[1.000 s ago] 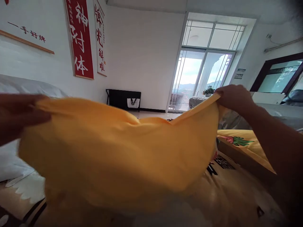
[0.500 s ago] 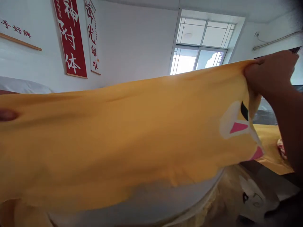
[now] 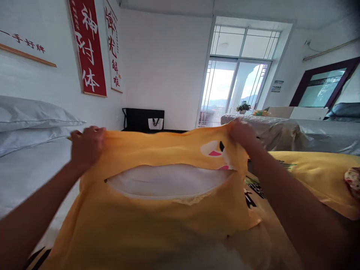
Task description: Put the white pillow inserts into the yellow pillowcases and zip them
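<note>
I hold a yellow pillowcase (image 3: 157,221) stretched out in front of me over a bed. My left hand (image 3: 87,144) grips its upper left corner and my right hand (image 3: 239,133) grips its upper right corner. A slit in the cover gapes in the middle, and a white pillow (image 3: 168,181) shows inside it. A white, pink and black cartoon print (image 3: 213,150) sits near my right hand.
Two white pillows (image 3: 30,123) lie stacked at the left on a white sheet (image 3: 25,172). A yellow printed duvet (image 3: 315,176) spreads at the right. Behind it are a covered table (image 3: 281,129), a black rack (image 3: 143,119) and a glass balcony door (image 3: 233,90).
The pillowcase was stretched wide and high across my view; now both hands have come down and closer together, and its opening with the white pillow inside shows.
</note>
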`<state>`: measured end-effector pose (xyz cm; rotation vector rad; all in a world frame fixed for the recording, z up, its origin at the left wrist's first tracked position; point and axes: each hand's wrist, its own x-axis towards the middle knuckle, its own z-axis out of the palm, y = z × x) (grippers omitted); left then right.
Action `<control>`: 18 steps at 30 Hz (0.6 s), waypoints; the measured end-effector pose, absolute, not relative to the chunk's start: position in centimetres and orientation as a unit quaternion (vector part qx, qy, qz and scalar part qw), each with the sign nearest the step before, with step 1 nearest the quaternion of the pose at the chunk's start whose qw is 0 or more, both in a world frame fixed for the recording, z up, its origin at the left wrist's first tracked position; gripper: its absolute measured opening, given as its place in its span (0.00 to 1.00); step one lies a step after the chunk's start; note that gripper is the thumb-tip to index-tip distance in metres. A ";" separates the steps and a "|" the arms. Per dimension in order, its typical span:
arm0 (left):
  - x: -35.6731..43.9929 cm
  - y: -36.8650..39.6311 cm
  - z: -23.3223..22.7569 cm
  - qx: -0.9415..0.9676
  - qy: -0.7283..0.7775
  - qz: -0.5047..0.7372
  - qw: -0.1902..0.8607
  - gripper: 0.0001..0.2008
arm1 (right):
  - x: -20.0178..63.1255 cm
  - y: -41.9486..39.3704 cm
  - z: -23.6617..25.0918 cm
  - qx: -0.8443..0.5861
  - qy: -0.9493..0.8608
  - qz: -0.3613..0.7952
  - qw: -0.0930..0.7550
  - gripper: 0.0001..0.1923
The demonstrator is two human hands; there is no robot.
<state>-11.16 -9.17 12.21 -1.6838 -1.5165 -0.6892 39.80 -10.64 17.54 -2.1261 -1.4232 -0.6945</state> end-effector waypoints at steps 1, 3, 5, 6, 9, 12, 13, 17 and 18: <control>-9.7 -8.9 10.5 -0.667 -0.577 -0.302 0.363 0.19 | 39.0 -9.9 16.0 -0.768 -0.538 -0.252 0.240 0.24; -7.4 -8.4 6.7 -0.734 -0.528 -0.332 0.269 0.21 | 37.2 -8.7 12.4 -0.733 -0.594 -0.241 0.226 0.30; -5.9 -8.1 2.9 -0.824 -0.459 -0.296 0.154 0.22 | 35.2 -8.0 8.2 -0.684 -0.666 -0.215 0.207 0.28; -5.5 -8.0 1.3 -0.849 -0.443 -0.274 0.092 0.22 | 34.2 -7.8 6.0 -0.625 -0.742 -0.150 0.190 0.27; -5.7 -7.2 -2.1 -0.868 -0.452 -0.201 -0.039 0.22 | 32.3 -7.2 0.9 -0.536 -0.838 0.048 0.095 0.29; -7.1 -5.7 -3.5 -0.835 -0.518 -0.154 -0.104 0.24 | 32.1 -6.2 -1.3 -0.544 -0.833 0.063 0.074 0.32; -7.7 -5.2 -3.7 -0.824 -0.537 -0.144 -0.107 0.26 | 32.3 -5.7 -1.5 -0.549 -0.831 0.046 0.076 0.32; -8.9 -3.7 -3.5 -0.811 -0.564 -0.130 -0.086 0.29 | 33.6 -4.0 -1.9 -0.573 -0.817 -0.002 0.069 0.29; -9.0 -3.5 -3.2 -0.813 -0.563 -0.133 -0.067 0.29 | 33.8 -3.7 -1.9 -0.580 -0.812 -0.016 0.067 0.29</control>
